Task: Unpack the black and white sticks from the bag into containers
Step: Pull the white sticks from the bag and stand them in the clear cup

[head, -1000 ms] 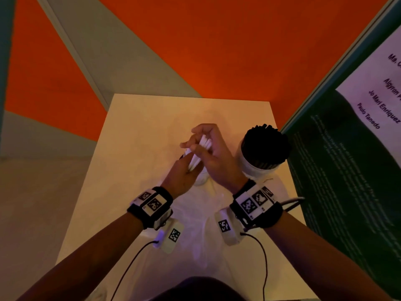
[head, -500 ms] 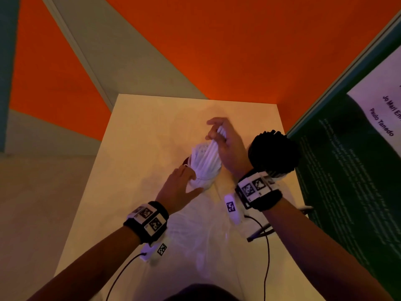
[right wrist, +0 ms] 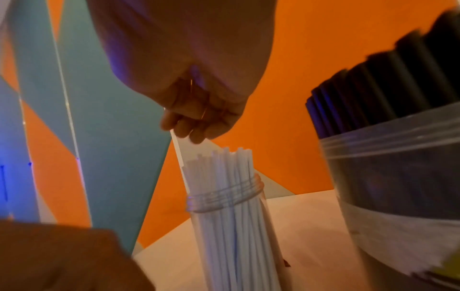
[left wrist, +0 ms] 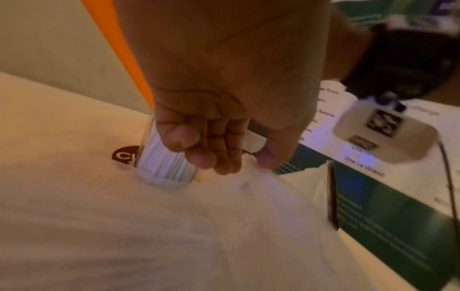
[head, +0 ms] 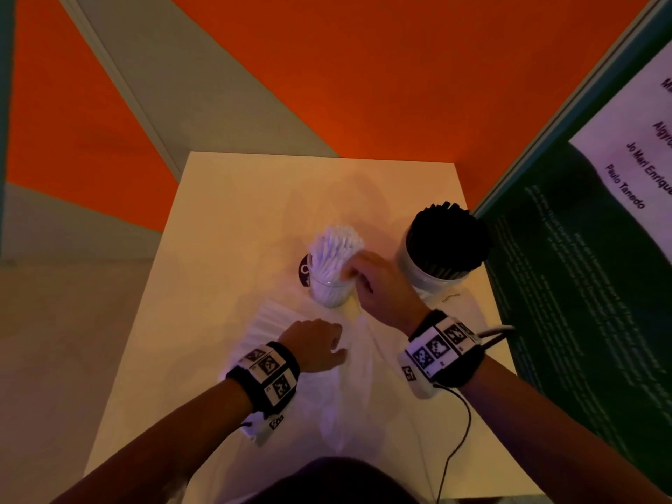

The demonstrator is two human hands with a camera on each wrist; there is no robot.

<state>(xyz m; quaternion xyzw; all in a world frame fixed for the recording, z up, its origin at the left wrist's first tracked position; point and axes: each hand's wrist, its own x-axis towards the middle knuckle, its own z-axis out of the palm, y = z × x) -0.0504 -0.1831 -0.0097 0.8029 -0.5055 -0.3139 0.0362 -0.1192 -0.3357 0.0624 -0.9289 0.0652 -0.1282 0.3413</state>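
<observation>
White sticks [right wrist: 231, 196] in a clear jar [head: 329, 289] were pinched at their tops by the right hand [right wrist: 199, 122]. The left hand [left wrist: 219, 122], fingers curled, was pressed on the plastic bag [head: 327, 387] just below it; whether the bag was gripped could not be told.

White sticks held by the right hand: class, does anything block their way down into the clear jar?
Only the white sticks already packing the clear plastic jar. The right hand pinches its stick at the bundle's left edge; nothing else intervenes.

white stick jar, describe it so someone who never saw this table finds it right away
On the cream table, two containers stand at the far right. The white stick jar is the narrow clear one left of the wide tub of black sticks, with the right hand beside it. Only it holds white sticks.
</observation>
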